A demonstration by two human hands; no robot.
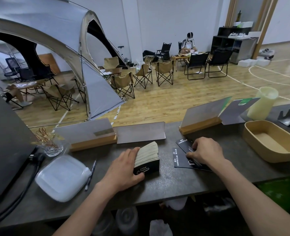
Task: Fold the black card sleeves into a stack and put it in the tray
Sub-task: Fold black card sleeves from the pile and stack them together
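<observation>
A thick stack of black card sleeves stands on edge on the dark counter, its pale edges fanned upward and white "Camping Club" lettering on the front. My left hand grips this stack from the left, thumb under its front corner. To the right, a few loose black sleeves lie flat and overlapping on the counter. My right hand rests on them, fingers curled and pressing down. The tan tray sits empty at the right of the counter, apart from both hands.
Wooden-based sign holders and a folded card line the counter's far edge. A clear plastic lid, a pen and a glass lie left. A pale cup stands behind the tray. A dark monitor blocks the far left.
</observation>
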